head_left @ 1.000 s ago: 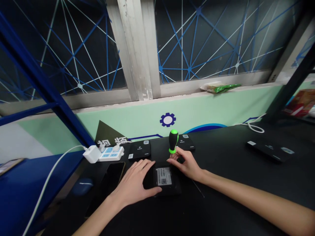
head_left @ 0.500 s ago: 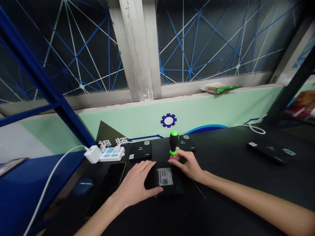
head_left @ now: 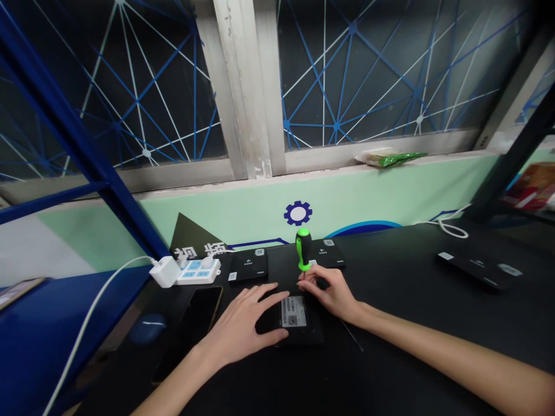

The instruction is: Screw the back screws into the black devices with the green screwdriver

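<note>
A black box with a grey label point(head_left: 293, 312) lies on the dark table, label side up. My left hand point(head_left: 249, 320) rests over its left side, fingers spread, the index finger reaching to the label's top corner. My right hand point(head_left: 325, 286) pinches the shaft of a green-and-black screwdriver point(head_left: 304, 248) just below the handle. The screwdriver stands nearly upright at the box's far edge. Its tip is hidden behind my fingers. A thin dark rod point(head_left: 352, 336) sticks out from under my right wrist on the table.
Similar flat black boxes lie at the back left point(head_left: 248, 266), behind the screwdriver point(head_left: 328, 254) and at the right point(head_left: 479, 270). A phone point(head_left: 197, 318) and a round dark-blue object point(head_left: 148, 328) lie left of my left hand. A white power strip point(head_left: 197, 271) with plugs stands behind them.
The screwdriver handle has turned, showing more green, and leans slightly left. My left index finger has lifted apart from the others and moved right onto the label's corner.
</note>
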Available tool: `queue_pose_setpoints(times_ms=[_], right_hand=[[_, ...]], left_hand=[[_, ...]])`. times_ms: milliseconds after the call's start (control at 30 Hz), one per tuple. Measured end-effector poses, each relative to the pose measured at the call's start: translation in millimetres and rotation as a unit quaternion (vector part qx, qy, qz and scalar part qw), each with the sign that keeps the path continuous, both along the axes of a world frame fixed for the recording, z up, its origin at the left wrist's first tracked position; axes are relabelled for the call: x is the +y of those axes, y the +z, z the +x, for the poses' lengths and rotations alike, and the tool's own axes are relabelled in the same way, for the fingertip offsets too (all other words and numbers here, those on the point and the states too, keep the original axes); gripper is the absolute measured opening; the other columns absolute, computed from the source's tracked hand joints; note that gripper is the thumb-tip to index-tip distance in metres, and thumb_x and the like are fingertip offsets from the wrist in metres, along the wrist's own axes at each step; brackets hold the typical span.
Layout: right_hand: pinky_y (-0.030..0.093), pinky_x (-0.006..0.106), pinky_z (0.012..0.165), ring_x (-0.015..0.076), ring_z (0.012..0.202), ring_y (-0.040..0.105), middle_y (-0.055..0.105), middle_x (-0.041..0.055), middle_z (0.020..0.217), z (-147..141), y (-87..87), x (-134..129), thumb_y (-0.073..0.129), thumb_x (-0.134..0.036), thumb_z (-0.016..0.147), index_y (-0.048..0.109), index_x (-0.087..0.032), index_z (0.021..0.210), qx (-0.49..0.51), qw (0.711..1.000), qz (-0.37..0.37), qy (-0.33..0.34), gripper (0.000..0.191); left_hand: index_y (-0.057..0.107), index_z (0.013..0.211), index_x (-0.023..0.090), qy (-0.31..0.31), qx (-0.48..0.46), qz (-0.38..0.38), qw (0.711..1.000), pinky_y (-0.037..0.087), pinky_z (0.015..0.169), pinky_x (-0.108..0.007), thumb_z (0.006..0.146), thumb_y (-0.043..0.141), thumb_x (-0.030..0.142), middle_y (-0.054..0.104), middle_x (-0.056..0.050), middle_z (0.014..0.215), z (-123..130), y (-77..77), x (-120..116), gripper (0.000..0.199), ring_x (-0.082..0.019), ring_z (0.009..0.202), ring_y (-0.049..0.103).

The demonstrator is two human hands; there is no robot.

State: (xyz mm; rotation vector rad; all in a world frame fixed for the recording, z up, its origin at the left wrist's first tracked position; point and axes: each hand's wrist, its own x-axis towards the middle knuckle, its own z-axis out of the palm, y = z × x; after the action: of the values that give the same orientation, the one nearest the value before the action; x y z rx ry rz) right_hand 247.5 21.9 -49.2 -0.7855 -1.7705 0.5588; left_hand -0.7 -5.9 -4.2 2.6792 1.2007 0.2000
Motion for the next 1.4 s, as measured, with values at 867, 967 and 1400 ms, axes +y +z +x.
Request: queue_pose_setpoints(times_ms=[867, 967, 1400], right_hand=[[0.052, 0.025, 0.065, 0.0152, 0.065, 0.064, 0.069, 0.0037, 0.074, 5, 1.8, -2, 0.055, -0.028, 0.097, 0.062, -0.018, 0.09, 0.022, 1.0, 0.005, 0.006, 0.014], [0.051, 0.025, 0.064, 0.0148, 0.064, 0.063, 0.069, 0.0034, 0.074, 4, 2.3, -3, 0.055, -0.027, 0.097, 0.062, -0.018, 0.089, 0.025, 1.0, 0.001, 0.013, 0.014], [0.049, 0.025, 0.062, 0.0139, 0.061, 0.061, 0.067, 0.0024, 0.072, 3, 3.3, -5, 0.056, -0.024, 0.096, 0.06, -0.018, 0.086, 0.016, 0.999, 0.009, 0.033, 0.013]], left_hand=[[0.032, 0.15, 0.032, 0.005, -0.049, 0.07, 0.996, 0.039, 0.109, -0.043, 0.099, 0.052, 0.043, 0.041, -0.003, 0.152, -1, -1.2, 2, 0.056, -0.027, 0.136, 0.042], [0.029, 0.151, 0.033, -0.003, -0.033, 0.049, 0.998, 0.035, 0.113, -0.044, 0.101, 0.048, 0.044, 0.04, -0.002, 0.154, -3, -3.9, 3, 0.055, -0.025, 0.139, 0.039], [0.038, 0.145, 0.03, 0.015, -0.034, 0.044, 0.998, 0.039, 0.109, -0.046, 0.097, 0.053, 0.05, 0.045, -0.005, 0.147, 1, -2.1, -3, 0.055, -0.029, 0.132, 0.045]])
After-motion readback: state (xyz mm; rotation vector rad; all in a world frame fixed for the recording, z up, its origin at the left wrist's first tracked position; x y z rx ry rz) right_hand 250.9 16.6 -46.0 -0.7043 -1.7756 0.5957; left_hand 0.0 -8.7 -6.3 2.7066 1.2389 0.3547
